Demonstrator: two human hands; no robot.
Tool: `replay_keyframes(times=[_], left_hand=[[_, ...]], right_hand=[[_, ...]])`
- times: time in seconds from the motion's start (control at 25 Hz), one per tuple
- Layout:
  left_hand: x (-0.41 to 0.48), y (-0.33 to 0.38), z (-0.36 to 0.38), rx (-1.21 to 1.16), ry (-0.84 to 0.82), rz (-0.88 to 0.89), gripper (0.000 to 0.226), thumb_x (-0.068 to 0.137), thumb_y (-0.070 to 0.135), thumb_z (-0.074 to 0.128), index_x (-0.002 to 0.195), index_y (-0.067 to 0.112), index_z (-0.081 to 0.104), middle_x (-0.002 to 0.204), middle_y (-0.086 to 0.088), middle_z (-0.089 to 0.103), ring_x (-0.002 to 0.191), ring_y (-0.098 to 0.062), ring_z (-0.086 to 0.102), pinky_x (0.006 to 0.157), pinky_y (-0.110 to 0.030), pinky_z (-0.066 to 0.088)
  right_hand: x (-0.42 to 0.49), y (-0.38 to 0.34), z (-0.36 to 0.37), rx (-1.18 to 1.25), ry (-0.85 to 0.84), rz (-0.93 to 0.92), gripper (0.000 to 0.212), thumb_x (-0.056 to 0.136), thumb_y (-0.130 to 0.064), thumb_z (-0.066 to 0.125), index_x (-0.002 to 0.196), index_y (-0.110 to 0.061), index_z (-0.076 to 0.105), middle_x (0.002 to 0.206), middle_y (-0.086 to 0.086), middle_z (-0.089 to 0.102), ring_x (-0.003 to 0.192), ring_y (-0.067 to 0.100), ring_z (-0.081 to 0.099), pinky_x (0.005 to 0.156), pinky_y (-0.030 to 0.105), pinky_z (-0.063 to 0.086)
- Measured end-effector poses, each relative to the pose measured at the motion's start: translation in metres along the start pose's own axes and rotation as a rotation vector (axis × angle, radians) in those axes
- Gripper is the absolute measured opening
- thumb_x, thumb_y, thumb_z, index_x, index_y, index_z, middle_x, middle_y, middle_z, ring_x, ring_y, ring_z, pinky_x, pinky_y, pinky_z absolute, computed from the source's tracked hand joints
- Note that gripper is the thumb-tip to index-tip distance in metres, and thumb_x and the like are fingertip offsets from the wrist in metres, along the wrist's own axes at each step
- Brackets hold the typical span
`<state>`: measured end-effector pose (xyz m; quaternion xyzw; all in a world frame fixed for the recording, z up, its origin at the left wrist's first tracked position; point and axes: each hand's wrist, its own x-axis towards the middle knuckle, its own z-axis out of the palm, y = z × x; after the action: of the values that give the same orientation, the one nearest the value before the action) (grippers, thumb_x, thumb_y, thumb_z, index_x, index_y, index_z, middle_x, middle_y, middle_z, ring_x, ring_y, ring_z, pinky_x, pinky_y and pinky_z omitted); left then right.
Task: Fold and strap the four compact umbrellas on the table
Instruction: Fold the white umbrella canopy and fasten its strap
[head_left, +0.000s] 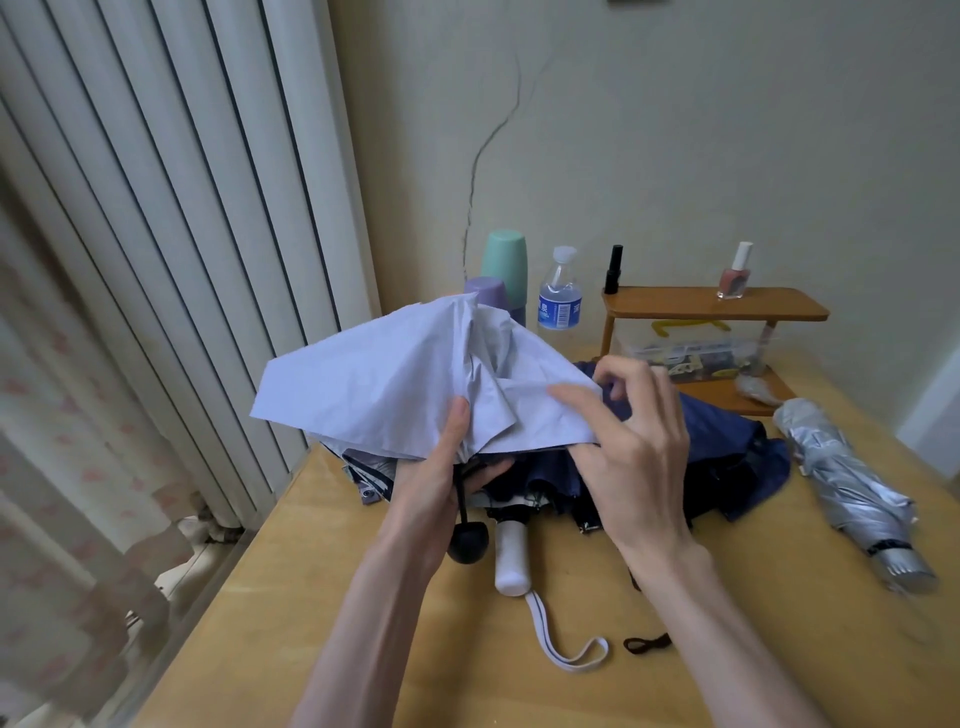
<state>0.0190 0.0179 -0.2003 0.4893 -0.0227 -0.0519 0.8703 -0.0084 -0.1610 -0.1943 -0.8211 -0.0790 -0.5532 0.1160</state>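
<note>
Gripping pale lilac umbrella (389, 379) at its gathered base w/ left hand (436, 478), right hand (639, 441) pinching canopy edge, just above table (753, 649); silver umbrella (852, 493) looking folded + strapped; navy umbrella (727, 431) & white-handled umbrella (511, 556) lying loose underneath; judging approx 1 of 4 done.

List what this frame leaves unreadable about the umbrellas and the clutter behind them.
Head view only:
- lilac umbrella ribs and closing strap: covered by its own canopy, the left hand and the right hand.
- white-handled umbrella canopy: buried under the lilac one and the navy umbrella.
- silver umbrella strap fastening: blurred near the frame edge.
- clear box contents: too small, shaded by the shelf.
</note>
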Motion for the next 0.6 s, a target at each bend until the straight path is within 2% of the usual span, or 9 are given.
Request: replay_keyframes(times=[0.08,0.16,0.24,0.28,0.32,0.44,0.52,0.6], left_hand=[[-0.001,-0.001,0.001,-0.018,-0.006,-0.010,0.050,0.101,0.039,0.067,0.144,0.015,0.060,0.133,-0.002,0.074,0.121,-0.022,0.072,0.089,-0.036,0.063],[0.000,-0.002,0.000,-0.037,-0.001,-0.017,0.049,0.101,0.037,0.067,0.145,0.015,0.060,0.134,-0.002,0.073,0.121,-0.021,0.072,0.090,-0.035,0.063],[0.001,-0.003,-0.002,-0.033,0.008,-0.006,0.047,0.101,0.035,0.068,0.144,0.017,0.060,0.136,-0.001,0.073,0.122,-0.019,0.071,0.088,-0.033,0.063],[0.002,-0.004,-0.003,-0.026,0.012,0.004,0.047,0.101,0.034,0.069,0.144,0.018,0.060,0.136,0.000,0.072,0.122,-0.019,0.071,0.088,-0.033,0.063],[0.003,-0.004,-0.004,-0.019,0.015,0.010,0.047,0.101,0.034,0.069,0.144,0.018,0.061,0.136,0.000,0.072,0.122,-0.020,0.071,0.088,-0.034,0.063],[0.003,-0.005,-0.003,0.001,0.012,0.009,0.047,0.101,0.036,0.069,0.143,0.018,0.061,0.135,0.000,0.073,0.122,-0.021,0.071,0.090,-0.036,0.063],[0.002,-0.005,-0.005,0.016,0.004,0.013,0.048,0.101,0.038,0.069,0.144,0.019,0.061,0.136,0.001,0.072,0.122,-0.020,0.071,0.092,-0.037,0.063],[0.001,-0.004,-0.005,0.009,0.006,0.023,0.047,0.102,0.038,0.067,0.144,0.020,0.061,0.136,0.002,0.073,0.121,-0.018,0.072,0.094,-0.038,0.063]], right_hand=[[-0.002,-0.003,0.001,0.063,0.060,0.002,0.022,0.089,0.009,0.063,0.096,-0.006,0.077,0.086,0.007,0.061,0.073,0.025,0.050,0.060,0.040,0.044],[-0.004,-0.006,0.002,0.196,0.103,0.150,0.014,0.101,-0.006,0.062,0.092,-0.005,0.072,0.077,-0.001,0.060,0.065,0.015,0.048,0.054,0.036,0.045],[-0.003,-0.001,0.001,0.372,0.083,0.393,0.004,0.098,-0.009,0.070,0.097,-0.010,0.066,0.081,-0.007,0.066,0.069,0.010,0.061,0.057,0.039,0.054],[-0.002,0.000,0.001,0.421,0.053,0.486,0.013,0.095,-0.008,0.074,0.101,-0.013,0.064,0.087,-0.007,0.070,0.076,0.011,0.068,0.061,0.043,0.057],[-0.001,0.001,0.001,0.400,0.010,0.491,0.021,0.092,-0.008,0.077,0.106,-0.016,0.063,0.094,-0.006,0.072,0.083,0.014,0.071,0.065,0.046,0.059],[-0.001,0.002,0.000,0.137,-0.105,0.168,0.052,0.077,-0.001,0.083,0.125,-0.016,0.069,0.113,0.003,0.061,0.097,0.024,0.062,0.077,0.039,0.055],[0.002,0.002,-0.001,0.078,-0.072,0.031,0.054,0.072,0.011,0.077,0.120,-0.014,0.076,0.107,0.007,0.059,0.088,0.026,0.057,0.073,0.037,0.051],[0.003,0.004,-0.001,0.107,-0.007,-0.001,0.047,0.075,0.018,0.073,0.110,-0.012,0.080,0.095,0.005,0.063,0.079,0.024,0.058,0.065,0.034,0.049]])
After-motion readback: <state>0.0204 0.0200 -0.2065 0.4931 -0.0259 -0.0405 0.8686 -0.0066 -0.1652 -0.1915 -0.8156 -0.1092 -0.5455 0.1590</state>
